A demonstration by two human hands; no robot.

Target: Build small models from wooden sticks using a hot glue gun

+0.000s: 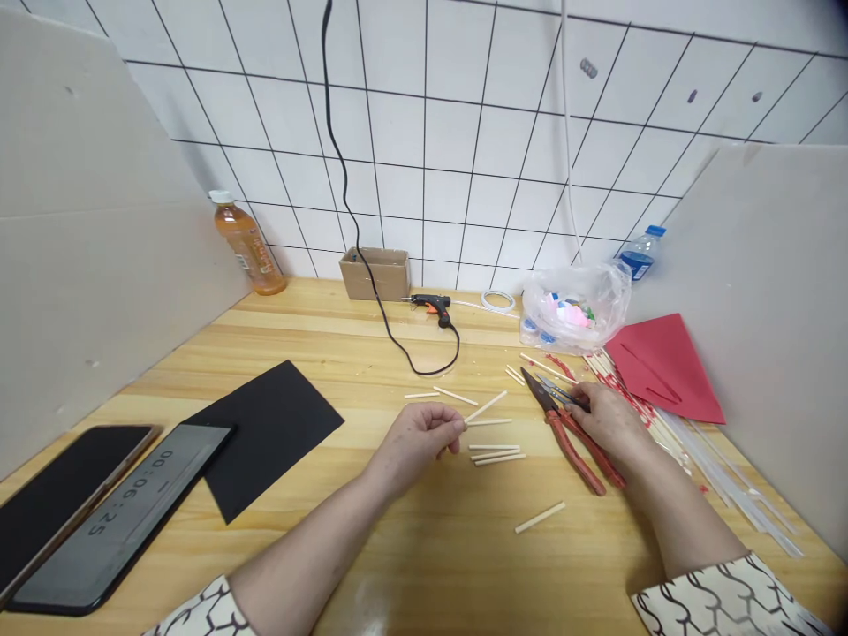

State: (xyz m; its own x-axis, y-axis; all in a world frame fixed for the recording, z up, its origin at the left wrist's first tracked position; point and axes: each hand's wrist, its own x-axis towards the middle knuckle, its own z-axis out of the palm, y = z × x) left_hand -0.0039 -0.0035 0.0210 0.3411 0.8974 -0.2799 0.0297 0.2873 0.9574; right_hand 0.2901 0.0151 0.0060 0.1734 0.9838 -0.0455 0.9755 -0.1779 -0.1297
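A: What are we pinching?
B: A stick [487, 406], fingertips together in our left hand [414, 444], holding it steady.
A: And the pliers [575, 448]?
B: Clamped in our right hand [613, 422], just right of the stick, within easy reach.

The right hand [613, 420] hides where the red-handled pliers [583, 446] and a small metal tool [555, 389] meet. The left hand's fingers [445, 433] cover one end of a wooden stick [487, 406]. Contents of the plastic bag [573, 309] are too blurred to name; the bottom edge cuts off the left sleeve [205, 609] and right sleeve [729, 596].
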